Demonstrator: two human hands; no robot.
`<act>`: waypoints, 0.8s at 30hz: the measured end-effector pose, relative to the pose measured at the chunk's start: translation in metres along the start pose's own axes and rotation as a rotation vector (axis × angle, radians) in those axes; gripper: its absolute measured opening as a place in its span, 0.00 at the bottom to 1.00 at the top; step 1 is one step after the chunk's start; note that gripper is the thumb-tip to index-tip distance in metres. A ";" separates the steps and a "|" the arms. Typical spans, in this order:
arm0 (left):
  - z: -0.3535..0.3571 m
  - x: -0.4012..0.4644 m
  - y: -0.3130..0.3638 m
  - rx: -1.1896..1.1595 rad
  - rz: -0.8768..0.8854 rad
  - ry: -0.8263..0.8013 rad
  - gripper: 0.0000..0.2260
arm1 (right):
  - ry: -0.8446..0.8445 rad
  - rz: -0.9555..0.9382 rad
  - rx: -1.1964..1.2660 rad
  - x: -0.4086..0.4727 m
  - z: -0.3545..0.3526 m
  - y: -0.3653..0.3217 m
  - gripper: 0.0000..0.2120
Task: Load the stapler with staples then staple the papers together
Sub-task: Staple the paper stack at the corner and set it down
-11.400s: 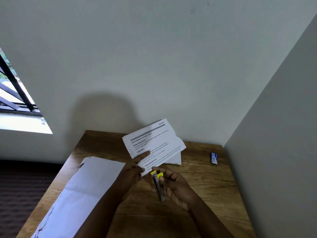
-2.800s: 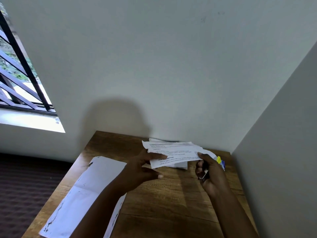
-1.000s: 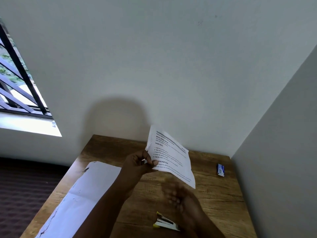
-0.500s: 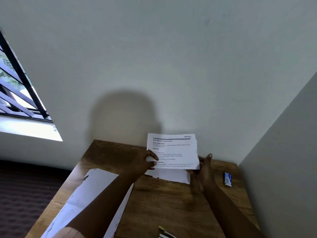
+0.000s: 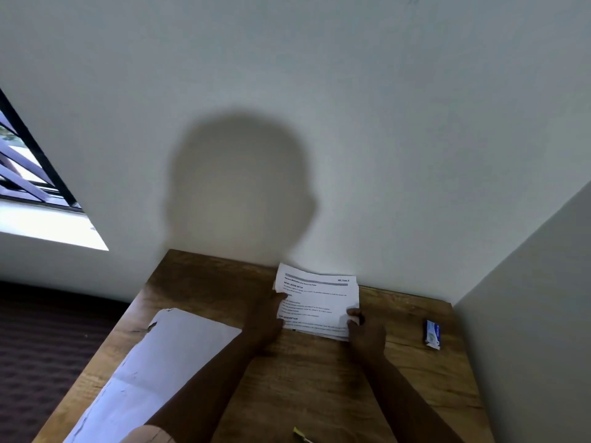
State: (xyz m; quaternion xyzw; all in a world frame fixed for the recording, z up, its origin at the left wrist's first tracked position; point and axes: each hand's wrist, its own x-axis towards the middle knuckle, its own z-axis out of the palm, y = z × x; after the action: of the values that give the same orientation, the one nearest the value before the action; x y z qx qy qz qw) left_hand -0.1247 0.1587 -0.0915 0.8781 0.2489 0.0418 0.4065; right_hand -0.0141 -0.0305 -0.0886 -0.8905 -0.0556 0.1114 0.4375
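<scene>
Both hands pinch the papers (image 5: 319,303), left hand (image 5: 267,318) fingers at its left edge, right hand (image 5: 364,330) at the right corner. Stapler (image 5: 302,439) lies nearer than both wrists. Risk: sheets slip out of line if either pinch loosens.

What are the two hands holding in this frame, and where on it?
Both hold the white printed papers lying on the wooden table: left hand at the left edge, right hand at the lower right corner.
</scene>
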 end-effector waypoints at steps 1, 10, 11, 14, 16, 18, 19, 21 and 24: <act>0.002 -0.001 -0.001 0.030 -0.001 -0.003 0.26 | -0.030 -0.028 -0.037 -0.001 0.000 0.002 0.13; 0.003 -0.027 -0.002 0.167 0.032 0.086 0.23 | -0.027 -0.280 -0.406 -0.029 -0.017 -0.014 0.20; 0.004 -0.032 0.001 0.175 0.042 0.078 0.22 | -0.105 -0.312 -0.411 -0.036 -0.016 -0.019 0.19; 0.007 -0.050 0.008 0.282 0.159 0.005 0.17 | -0.370 -0.324 -0.508 -0.065 -0.010 -0.035 0.14; 0.004 -0.060 0.013 0.187 0.138 -0.110 0.11 | -0.438 -0.347 -0.624 -0.081 -0.007 -0.041 0.17; -0.001 -0.071 0.018 0.082 0.076 -0.290 0.12 | -0.498 -0.339 -0.712 -0.091 -0.008 -0.045 0.22; -0.005 -0.076 0.021 0.109 0.071 -0.399 0.15 | -0.564 -0.313 -0.785 -0.095 -0.010 -0.047 0.24; -0.009 -0.084 0.025 0.244 0.091 -0.615 0.20 | -0.716 -0.280 -0.969 -0.102 -0.015 -0.048 0.26; -0.003 -0.098 0.034 0.475 0.133 -0.819 0.29 | -0.822 -0.255 -1.162 -0.117 -0.015 -0.036 0.20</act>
State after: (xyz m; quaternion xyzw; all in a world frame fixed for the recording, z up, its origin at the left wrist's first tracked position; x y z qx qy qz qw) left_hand -0.1971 0.0962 -0.0513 0.9050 0.0143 -0.3396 0.2557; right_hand -0.1237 -0.0428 -0.0334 -0.8519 -0.3693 0.3381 -0.1533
